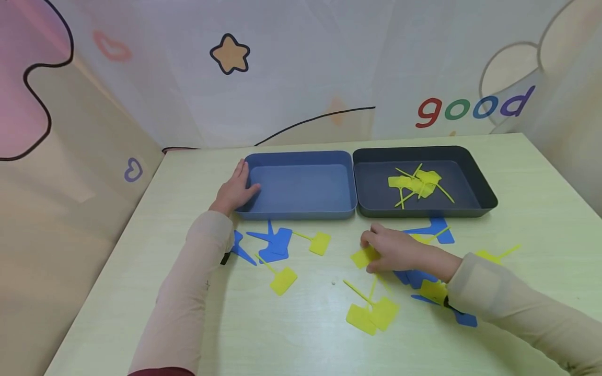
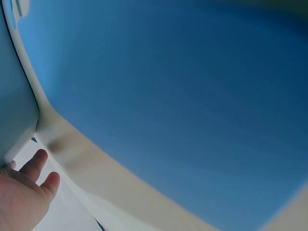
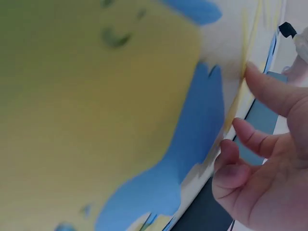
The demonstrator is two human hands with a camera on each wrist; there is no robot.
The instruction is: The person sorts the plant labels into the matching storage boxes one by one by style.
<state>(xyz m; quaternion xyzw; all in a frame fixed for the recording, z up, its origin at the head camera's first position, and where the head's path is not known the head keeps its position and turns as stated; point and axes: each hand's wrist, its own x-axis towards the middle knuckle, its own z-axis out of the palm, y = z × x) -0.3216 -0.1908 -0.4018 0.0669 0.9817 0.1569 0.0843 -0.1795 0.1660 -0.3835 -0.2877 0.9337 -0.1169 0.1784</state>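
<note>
My left hand [image 1: 236,191] rests on the left rim of the blue tray [image 1: 301,215], its fingers straight along the outside and its thumb over the edge. In the left wrist view the left hand [image 2: 26,195] shows at the lower left. My right hand [image 1: 395,249] is low over the table in front of the dark tray [image 1: 425,213]. Its thumb and index finger pinch a yellow plant label [image 1: 362,258] by its edges. In the right wrist view, the fingertips of the right hand [image 3: 269,159] are close to the tabletop. Yellow labels [image 1: 425,183] lie heaped in the dark tray.
Blue labels [image 1: 278,244] and a yellow label [image 1: 284,282] lie in front of the blue tray. Two yellow labels [image 1: 384,313] overlap nearer the front. More blue labels [image 1: 442,230] lie around and beneath the right forearm. A printed curtain [image 1: 301,73] hangs behind the table.
</note>
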